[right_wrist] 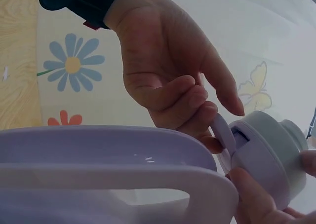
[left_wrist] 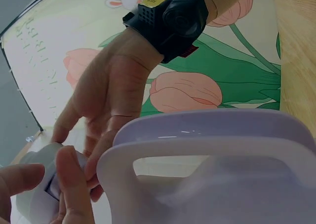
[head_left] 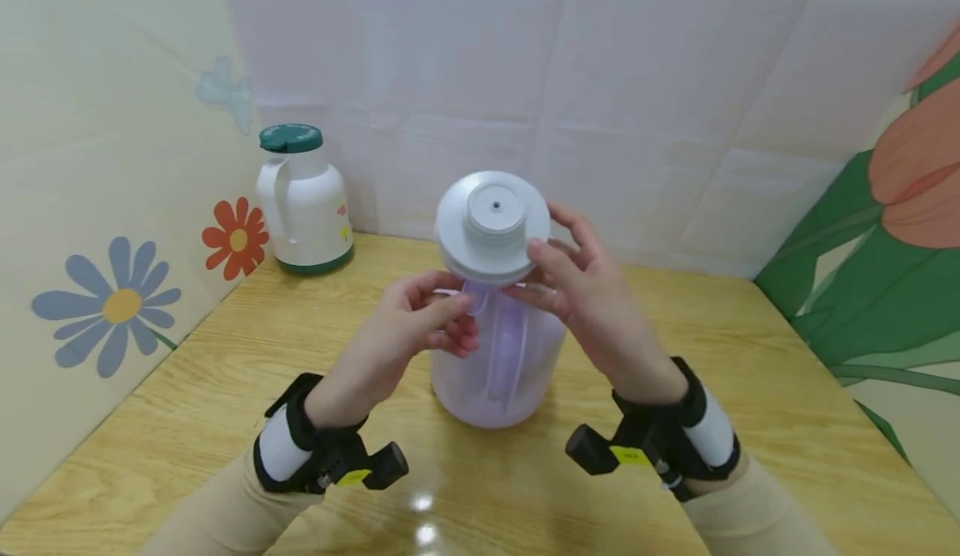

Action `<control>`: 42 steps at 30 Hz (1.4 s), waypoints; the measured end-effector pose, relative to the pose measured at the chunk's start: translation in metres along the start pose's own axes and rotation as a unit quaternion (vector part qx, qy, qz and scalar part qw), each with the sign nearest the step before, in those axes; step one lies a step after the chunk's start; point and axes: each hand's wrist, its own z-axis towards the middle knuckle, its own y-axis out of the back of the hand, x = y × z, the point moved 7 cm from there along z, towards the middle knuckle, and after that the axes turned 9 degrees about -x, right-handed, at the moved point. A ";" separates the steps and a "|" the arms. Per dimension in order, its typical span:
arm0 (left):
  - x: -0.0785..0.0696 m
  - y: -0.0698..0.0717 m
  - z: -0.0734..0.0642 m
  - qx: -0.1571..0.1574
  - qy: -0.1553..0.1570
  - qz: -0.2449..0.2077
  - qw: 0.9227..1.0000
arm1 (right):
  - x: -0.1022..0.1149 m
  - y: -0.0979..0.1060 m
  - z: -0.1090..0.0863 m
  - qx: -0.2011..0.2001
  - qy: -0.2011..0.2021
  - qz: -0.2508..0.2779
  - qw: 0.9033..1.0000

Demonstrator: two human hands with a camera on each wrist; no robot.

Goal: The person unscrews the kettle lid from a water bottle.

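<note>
A pale lilac jug (head_left: 457, 381) stands upright on the table, its long handle (head_left: 504, 356) facing me. Over its top, a round grey-white lid (head_left: 495, 206) is held upside down, the raised stopper side toward the head camera. My right hand (head_left: 600, 302) grips the lid's right edge, thumb on the upper face and fingers beneath. At its near left edge, my left hand (head_left: 405, 331) pinches a small lilac tab (right_wrist: 223, 130), which stands out from the lid beside a dark slot in the right wrist view. The jug's mouth is hidden behind the lid.
A white vacuum jug (head_left: 311, 206) with a green cap stands at the back left, by the wall. Flower-printed walls (head_left: 112, 164) border the wooden table (head_left: 675, 323) on both sides, with a white sheet (head_left: 450, 56) behind.
</note>
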 end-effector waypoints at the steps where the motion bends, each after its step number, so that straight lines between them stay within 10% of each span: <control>1: 0.001 0.001 0.000 -0.003 0.001 -0.001 1.000 | -0.001 -0.002 -0.001 0.004 -0.001 -0.004 1.000; 12: -0.002 0.013 -0.001 -0.048 -0.033 0.001 0.998 | 0.002 -0.009 -0.007 0.036 0.044 -0.054 0.997; 18: -0.008 0.045 0.004 -0.124 -0.080 -0.007 0.989 | 0.007 0.006 -0.014 0.016 0.058 -0.045 0.997; 22: 0.003 0.073 0.018 -0.151 -0.046 0.019 0.987 | -0.002 0.025 -0.020 0.008 0.026 -0.004 1.000; 30: 0.082 0.112 0.066 -0.124 0.137 0.086 0.979 | -0.021 0.057 -0.032 -0.011 0.002 0.038 0.999; 36: 0.134 0.125 0.093 -0.133 0.212 0.084 0.964 | -0.036 0.068 -0.037 -0.015 -0.023 0.046 0.999; 42: 0.267 0.186 0.178 -0.110 0.208 0.033 0.971 | -0.052 0.079 -0.041 -0.020 -0.041 0.035 0.998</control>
